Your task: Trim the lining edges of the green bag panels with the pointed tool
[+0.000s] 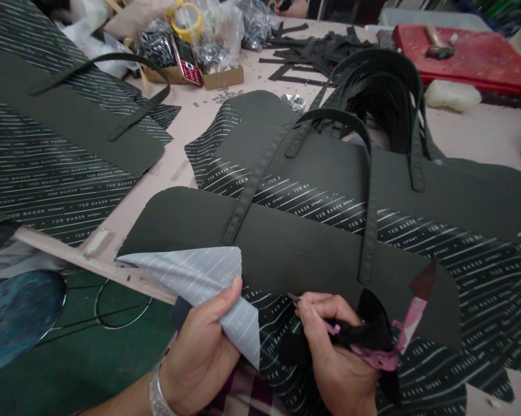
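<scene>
Folding striped fabric panel [225,289], fingers [232,287] pinching

Hands: two, left [202,352] and right [333,352]. Tool [295,299] in the right hand: one. Bracelet [158,390]: one. Phone [186,60], red: one. Tape roll [186,20], yellow: one. Cardboard tray [223,78]: one. Red board [468,55] at the table's [481,136] far right corner: one. Hammer [438,43] on it: one. Bag panels with straps: too overlapped to count.

"TED BAKER SPORT" repeats in white along the striped lines of the dark bag panel [329,208].
</scene>
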Demonstrator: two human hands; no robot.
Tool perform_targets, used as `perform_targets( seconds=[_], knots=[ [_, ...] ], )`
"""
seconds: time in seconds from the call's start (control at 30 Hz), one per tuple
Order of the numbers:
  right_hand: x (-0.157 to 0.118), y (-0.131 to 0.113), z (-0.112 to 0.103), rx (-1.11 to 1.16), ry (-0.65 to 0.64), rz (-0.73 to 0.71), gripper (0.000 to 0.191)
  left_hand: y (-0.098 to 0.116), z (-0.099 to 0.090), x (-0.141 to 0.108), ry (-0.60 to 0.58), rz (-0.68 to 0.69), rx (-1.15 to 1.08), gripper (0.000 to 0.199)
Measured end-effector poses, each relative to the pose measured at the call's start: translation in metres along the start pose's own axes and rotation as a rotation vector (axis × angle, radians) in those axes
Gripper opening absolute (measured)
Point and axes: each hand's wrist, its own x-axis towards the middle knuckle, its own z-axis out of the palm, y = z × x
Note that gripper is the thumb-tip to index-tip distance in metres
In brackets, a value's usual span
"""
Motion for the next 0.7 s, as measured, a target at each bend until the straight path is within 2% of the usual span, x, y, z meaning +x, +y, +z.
perform_targets(
  seconds=[0.2, 0.33, 0.47, 0.7],
  knots=[
    [-0.004, 0.003, 0.005, -0.053, -0.052, -0.035, 0.022, -0.002, 0.0, -0.001, 0.067, 0.028, 0.014, 0.012],
    [-0.007, 0.006, 0.001, 0.001, -0.061, -0.041, 0.021, -0.002, 0.0, 0.0, 0.048, 0.028, 0.0, 0.013],
    [-0.006, 0.007, -0.006, 0.131, 0.021, 0.035, 0.026, -0.002, 0.0, -0.001, 0.022, 0.034, -0.028, 0.02],
    [-0.006, 0.008, -0.006, 0.082, -0.023, 0.015, 0.024, -0.001, -0.003, -0.002, -0.009, 0.02, -0.043, 0.02]
  ],
)
